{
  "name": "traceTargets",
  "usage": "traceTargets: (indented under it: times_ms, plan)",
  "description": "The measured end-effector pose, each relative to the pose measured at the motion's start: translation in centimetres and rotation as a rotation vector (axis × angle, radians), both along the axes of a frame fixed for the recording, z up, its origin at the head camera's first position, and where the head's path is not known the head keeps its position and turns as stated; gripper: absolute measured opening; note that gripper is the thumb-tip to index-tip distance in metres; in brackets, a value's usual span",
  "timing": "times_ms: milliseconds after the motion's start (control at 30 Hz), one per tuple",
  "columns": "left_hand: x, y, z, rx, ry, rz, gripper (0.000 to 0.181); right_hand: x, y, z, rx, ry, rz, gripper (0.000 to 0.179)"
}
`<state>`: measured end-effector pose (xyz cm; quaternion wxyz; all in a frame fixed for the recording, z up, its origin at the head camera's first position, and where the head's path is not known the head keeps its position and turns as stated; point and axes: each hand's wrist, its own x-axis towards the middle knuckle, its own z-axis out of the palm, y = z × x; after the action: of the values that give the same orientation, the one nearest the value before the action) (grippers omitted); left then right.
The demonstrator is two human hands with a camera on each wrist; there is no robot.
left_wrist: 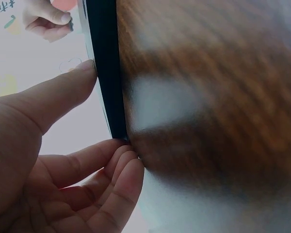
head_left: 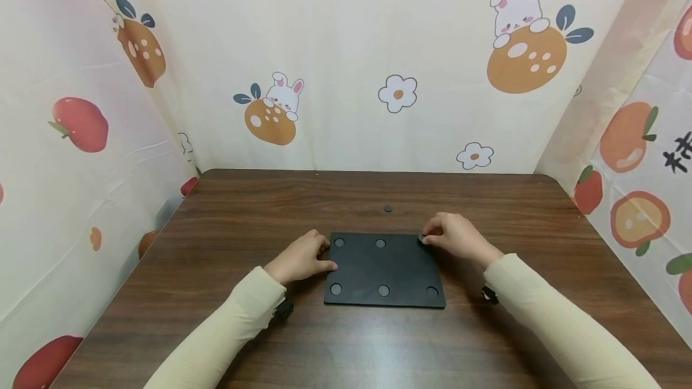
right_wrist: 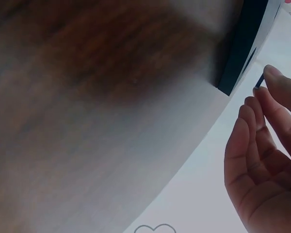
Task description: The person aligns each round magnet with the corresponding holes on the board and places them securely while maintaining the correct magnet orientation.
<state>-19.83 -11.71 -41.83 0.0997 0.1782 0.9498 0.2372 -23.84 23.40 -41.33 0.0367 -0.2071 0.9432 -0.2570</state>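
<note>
A flat black rectangular board [head_left: 385, 269] lies on the table, with round recesses along its back and front edges. Several recess circles look greyish; the front-right recess [head_left: 432, 292] is darker with a crescent-shaped rim. My left hand [head_left: 305, 257] holds the board's left side, its thumb at the edge and its fingertips bunched near the back-left corner. Between thumb and index finger, my right hand [head_left: 456, 235] pinches a small dark disc [right_wrist: 260, 80] at the board's back-right corner, covering the spot there. Another small dark disc [head_left: 388, 208] lies behind the board.
The brown wood-grain table [head_left: 259, 197] extends around the board on all sides. A white curtain [head_left: 346, 113] printed with fruit and rabbits stands along its back edge, with similar curtains at left and right. Each wrist wears a dark strap-on device [head_left: 489, 295].
</note>
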Motion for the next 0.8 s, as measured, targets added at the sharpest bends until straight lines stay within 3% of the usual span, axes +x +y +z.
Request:
traceTargets:
  times_ms: [300,800]
  plan:
    - [-0.08,0.02,-0.11,-0.005,-0.001,-0.008,0.052,0.66,0.0,-0.63,0.025,0.013,0.026,0.005]
    - [-0.06,-0.06,-0.13,-0.008,0.004,-0.007,0.051,0.82,-0.44,-0.25,0.05,0.023,0.033,0.006]
